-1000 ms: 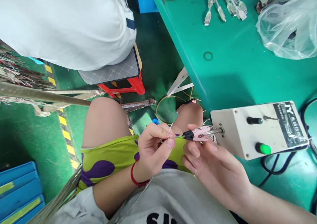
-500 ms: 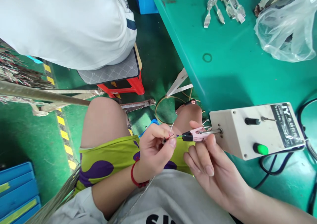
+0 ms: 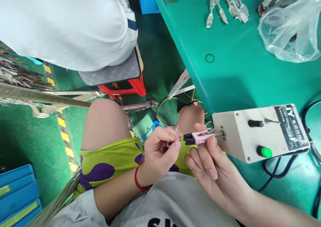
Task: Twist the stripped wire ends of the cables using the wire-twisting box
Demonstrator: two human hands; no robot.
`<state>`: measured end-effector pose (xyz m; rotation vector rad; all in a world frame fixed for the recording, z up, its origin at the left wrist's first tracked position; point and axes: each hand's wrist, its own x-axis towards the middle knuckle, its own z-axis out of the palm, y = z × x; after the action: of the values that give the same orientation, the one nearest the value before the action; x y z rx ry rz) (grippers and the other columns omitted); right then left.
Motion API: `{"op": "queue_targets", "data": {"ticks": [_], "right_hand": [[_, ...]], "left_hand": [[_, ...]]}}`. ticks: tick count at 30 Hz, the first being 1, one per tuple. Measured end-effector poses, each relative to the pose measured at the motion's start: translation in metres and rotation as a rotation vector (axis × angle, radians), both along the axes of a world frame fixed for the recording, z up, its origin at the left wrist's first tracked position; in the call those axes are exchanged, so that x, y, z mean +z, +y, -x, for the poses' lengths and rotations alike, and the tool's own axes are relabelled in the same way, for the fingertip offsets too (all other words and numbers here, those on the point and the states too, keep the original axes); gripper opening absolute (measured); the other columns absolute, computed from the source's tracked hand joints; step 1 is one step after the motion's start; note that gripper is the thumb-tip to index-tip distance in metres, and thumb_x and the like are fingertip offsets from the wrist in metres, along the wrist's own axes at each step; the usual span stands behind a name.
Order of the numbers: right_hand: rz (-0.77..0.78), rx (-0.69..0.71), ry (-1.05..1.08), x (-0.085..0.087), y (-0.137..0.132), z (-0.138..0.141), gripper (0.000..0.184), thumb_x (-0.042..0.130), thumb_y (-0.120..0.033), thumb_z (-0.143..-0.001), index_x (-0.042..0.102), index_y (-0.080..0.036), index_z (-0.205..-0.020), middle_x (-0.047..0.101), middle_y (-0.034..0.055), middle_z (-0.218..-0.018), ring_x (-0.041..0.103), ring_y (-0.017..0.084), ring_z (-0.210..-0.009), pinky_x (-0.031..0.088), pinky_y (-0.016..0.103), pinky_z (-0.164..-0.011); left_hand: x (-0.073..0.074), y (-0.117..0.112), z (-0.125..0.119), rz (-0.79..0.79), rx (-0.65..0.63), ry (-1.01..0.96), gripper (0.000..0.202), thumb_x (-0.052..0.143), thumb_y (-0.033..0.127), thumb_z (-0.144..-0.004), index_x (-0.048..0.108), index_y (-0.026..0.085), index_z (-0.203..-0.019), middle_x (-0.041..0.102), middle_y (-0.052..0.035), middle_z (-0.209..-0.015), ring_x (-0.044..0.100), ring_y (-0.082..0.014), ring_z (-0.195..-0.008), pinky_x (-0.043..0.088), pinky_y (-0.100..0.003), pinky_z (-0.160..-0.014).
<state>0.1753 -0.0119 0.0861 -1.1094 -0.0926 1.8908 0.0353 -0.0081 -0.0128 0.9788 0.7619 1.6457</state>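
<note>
My left hand [image 3: 159,153] pinches the end of a thin cable [image 3: 173,140] with short red, white and dark wire ends sticking out. These ends point at a pink clip [image 3: 197,137] with a black tip, fixed on a metal rod coming out of a beige box [image 3: 258,131]. My right hand [image 3: 213,168] grips the pink clip between thumb and forefinger, the other fingers loosely curled below. Both hands hover over my lap, at the edge of the green table [image 3: 238,69].
The beige box has a black knob [image 3: 255,123], a green button [image 3: 265,151] and black cords behind. On the table lie clear plug connectors [image 3: 227,6] and a plastic bag [image 3: 291,26]. A person in white [image 3: 67,22] sits on a red stool [image 3: 125,86]. Blue crates [image 3: 17,193] stand bottom left.
My left hand has turned the cable end and moved it slightly right, closer to the clip. My right hand shifted its fingers on the clip, uncurling the lower ones.
</note>
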Motion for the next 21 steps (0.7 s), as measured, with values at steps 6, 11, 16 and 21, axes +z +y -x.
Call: {"op": "queue_targets", "data": {"ticks": [6, 11, 16, 21], "right_hand": [[0.086, 0.094, -0.014, 0.000, -0.001, -0.006, 0.042, 0.096, -0.022, -0.090, 0.083, -0.027, -0.130, 0.052, -0.0088, -0.061, 0.024, 0.013, -0.058, 0.034, 0.030, -0.062], [0.146, 0.108, -0.020, -0.004, 0.001, -0.007, 0.043, 0.090, -0.012, -0.079, 0.085, -0.022, -0.120, 0.049, -0.0088, -0.062, 0.025, 0.012, -0.059, 0.035, 0.029, -0.060], [0.156, 0.085, 0.000, -0.008, 0.003, -0.007, 0.018, 0.088, -0.011, -0.078, 0.080, -0.022, -0.090, 0.046, -0.0076, -0.062, 0.026, 0.012, -0.059, 0.037, 0.028, -0.060], [0.167, 0.110, 0.039, -0.010, 0.003, -0.005, 0.021, 0.086, -0.012, -0.078, 0.069, -0.020, -0.071, 0.041, -0.0064, -0.062, 0.027, 0.012, -0.060, 0.038, 0.028, -0.060]], "left_hand": [[-0.007, -0.005, 0.001, 0.031, -0.026, -0.027, 0.013, 0.074, 0.018, -0.112, 0.066, 0.025, -0.105, 0.065, 0.0014, -0.089, 0.057, -0.0122, -0.072, 0.049, -0.024, -0.065], [-0.010, -0.008, 0.002, 0.076, -0.027, -0.090, 0.009, 0.078, 0.020, -0.110, 0.072, 0.025, -0.106, 0.069, 0.0001, -0.090, 0.058, -0.0134, -0.072, 0.049, -0.025, -0.065], [-0.009, -0.008, 0.002, 0.061, -0.042, -0.100, 0.009, 0.077, 0.019, -0.111, 0.072, 0.026, -0.108, 0.066, 0.0004, -0.089, 0.057, -0.0136, -0.073, 0.045, -0.025, -0.065], [-0.012, -0.014, 0.002, 0.052, -0.052, -0.096, 0.009, 0.075, 0.017, -0.111, 0.074, 0.026, -0.113, 0.069, -0.0016, -0.092, 0.059, -0.0149, -0.077, 0.044, -0.026, -0.065]]}}
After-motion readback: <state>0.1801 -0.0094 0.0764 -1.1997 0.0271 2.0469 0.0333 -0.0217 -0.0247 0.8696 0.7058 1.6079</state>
